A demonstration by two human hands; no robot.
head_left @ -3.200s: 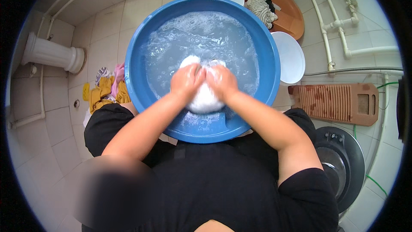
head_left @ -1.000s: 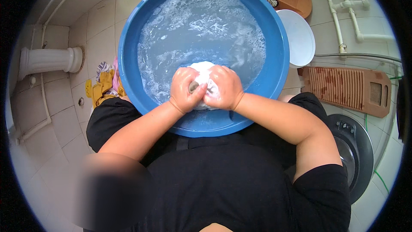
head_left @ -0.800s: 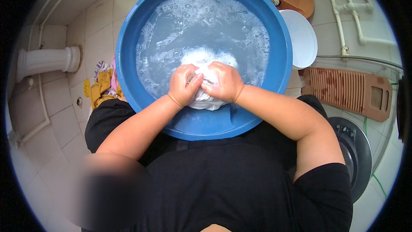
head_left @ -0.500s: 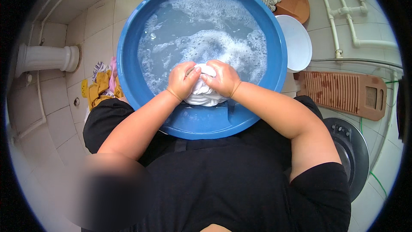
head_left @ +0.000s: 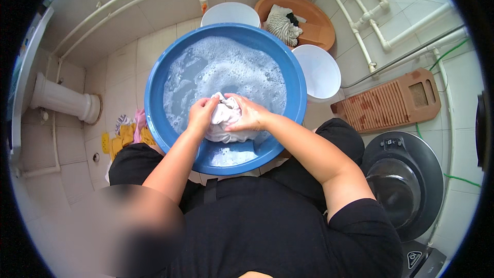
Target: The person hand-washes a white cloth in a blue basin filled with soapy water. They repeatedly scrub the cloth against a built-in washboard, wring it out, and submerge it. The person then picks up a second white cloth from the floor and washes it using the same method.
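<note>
Sitting in a black shirt (head_left: pixel 278 226), close against a large blue basin (head_left: pixel 295 87), and reaching over its near rim with both bare hands. Gripping a bunched, wet white cloth (head_left: pixel 226 116) at its upper left with the left hand (head_left: pixel 201 113), bending the fingers closely in and pressing thumb and fingertips onto the fabric. Cupping the same cloth from the right with the right hand (head_left: pixel 249 115), spreading thumb and forefinger well apart and filling the gap with cloth; being unable to tell how far the lower fingers are curling. Holding the cloth inside the basin, toward its near side, at the edge of the foamy water (head_left: pixel 242 72). Having a heap of mustard and pink clothes (head_left: pixel 124 136) on the left, a ribbed brown washboard (head_left: pixel 386 104) on the right. Facing, farther off, two round white tubs (head_left: pixel 317 72) and a terracotta-coloured basin (head_left: pixel 320 31) bearing a striped garment (head_left: pixel 282 24).
</note>
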